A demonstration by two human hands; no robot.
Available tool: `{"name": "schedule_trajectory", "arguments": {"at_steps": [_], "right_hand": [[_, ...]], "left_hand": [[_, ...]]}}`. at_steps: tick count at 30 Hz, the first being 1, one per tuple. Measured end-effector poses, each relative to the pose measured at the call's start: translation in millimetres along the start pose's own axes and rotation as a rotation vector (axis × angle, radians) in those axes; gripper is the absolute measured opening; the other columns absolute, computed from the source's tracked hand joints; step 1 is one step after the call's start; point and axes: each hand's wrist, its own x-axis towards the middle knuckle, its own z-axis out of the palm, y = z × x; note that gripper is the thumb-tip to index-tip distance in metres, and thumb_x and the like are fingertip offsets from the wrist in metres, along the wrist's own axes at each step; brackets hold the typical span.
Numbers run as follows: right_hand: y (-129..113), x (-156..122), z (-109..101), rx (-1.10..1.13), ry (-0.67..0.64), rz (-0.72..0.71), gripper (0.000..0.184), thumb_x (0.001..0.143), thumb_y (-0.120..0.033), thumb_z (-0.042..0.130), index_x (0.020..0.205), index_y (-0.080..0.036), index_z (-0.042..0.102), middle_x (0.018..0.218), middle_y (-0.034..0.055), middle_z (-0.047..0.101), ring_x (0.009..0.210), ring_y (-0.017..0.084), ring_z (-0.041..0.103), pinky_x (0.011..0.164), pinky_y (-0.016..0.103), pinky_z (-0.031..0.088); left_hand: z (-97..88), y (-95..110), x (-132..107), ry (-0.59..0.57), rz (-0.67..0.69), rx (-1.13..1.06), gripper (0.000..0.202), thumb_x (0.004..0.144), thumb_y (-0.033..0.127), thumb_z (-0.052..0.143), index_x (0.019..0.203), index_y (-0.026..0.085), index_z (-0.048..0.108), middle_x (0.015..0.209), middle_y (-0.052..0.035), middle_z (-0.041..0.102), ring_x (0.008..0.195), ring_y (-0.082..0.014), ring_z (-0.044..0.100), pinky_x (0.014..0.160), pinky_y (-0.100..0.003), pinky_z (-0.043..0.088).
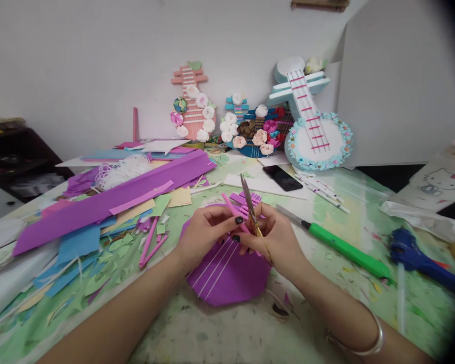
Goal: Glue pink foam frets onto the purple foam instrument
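My left hand [199, 233] is closed on a thin pink paper stick [230, 204], thumb and fingers pinching it. In my right hand [278, 236] is a pair of scissors [247, 192] with gold handles, blades pointing up and away from me. The right fingertips also meet the lower part of the stick, close to the left thumb. Beneath both hands lies a purple paper-covered instrument model [233, 283], its rounded body towards me. White strings run along it, and pink bars cross its neck, which the hands partly cover.
Left are a long purple paper strip [117, 202], white string [123, 172] and paper scraps. Right are a green-handled knife [345, 250], blade exposed, a blue glue gun [409, 250] and a phone [282, 178]. Decorated instrument models, including a white one [311, 121], lean against the wall.
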Motion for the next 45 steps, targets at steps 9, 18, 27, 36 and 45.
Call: {"name": "schedule_trajectory", "arguments": {"at_steps": [9, 18, 27, 36, 45], "right_hand": [[-5, 4, -6, 0.012, 0.111, -0.062, 0.033, 0.059, -0.019, 0.076, 0.073, -0.020, 0.046, 0.058, -0.0065, 0.060, 0.049, 0.013, 0.064, 0.048, 0.023, 0.050], [-3, 0, -7, -0.256, 0.126, -0.189, 0.033, 0.064, -0.029, 0.071, 0.068, -0.022, 0.040, 0.054, -0.0065, 0.052, 0.046, 0.009, 0.048, 0.045, 0.022, 0.036], [-6, -4, -17, -1.054, 0.237, -0.430, 0.025, 0.071, -0.038, 0.064, 0.074, -0.021, 0.046, 0.057, -0.0038, 0.055, 0.049, 0.011, 0.046, 0.050, 0.024, 0.031], [-4, -2, -21, -1.368, 0.366, -0.646, 0.013, 0.071, -0.030, 0.058, 0.074, -0.019, 0.055, 0.060, -0.0003, 0.060, 0.050, 0.012, 0.051, 0.049, 0.023, 0.029], [-3, -3, -21, -1.415, 0.382, -0.694, 0.014, 0.072, -0.033, 0.058, 0.072, -0.018, 0.056, 0.058, -0.0001, 0.061, 0.048, 0.011, 0.052, 0.048, 0.022, 0.027]], "left_hand": [[-7.5, 4, 5, 0.233, 0.080, -0.256, 0.017, 0.069, 0.026, 0.076, 0.079, 0.013, 0.071, 0.071, -0.0018, 0.065, 0.063, -0.0095, 0.058, 0.054, -0.018, 0.048], [-14.6, -1, 7, 0.110, 0.163, -0.210, 0.015, 0.069, 0.022, 0.077, 0.082, 0.016, 0.074, 0.072, -0.0036, 0.070, 0.066, -0.0115, 0.064, 0.059, -0.018, 0.054], [-30.4, 11, 10, 0.171, 0.231, -0.255, 0.015, 0.067, 0.024, 0.078, 0.079, 0.016, 0.072, 0.074, -0.0030, 0.070, 0.065, -0.0132, 0.067, 0.058, -0.021, 0.058], [-35.3, 15, 10, 0.216, 0.253, -0.264, 0.015, 0.067, 0.023, 0.079, 0.077, 0.016, 0.071, 0.070, -0.0014, 0.069, 0.063, -0.0113, 0.066, 0.056, -0.018, 0.057], [-36.5, 12, 12, 0.264, 0.275, -0.243, 0.017, 0.065, 0.024, 0.080, 0.077, 0.016, 0.071, 0.066, -0.0005, 0.068, 0.060, -0.0107, 0.065, 0.058, -0.019, 0.056]]}}
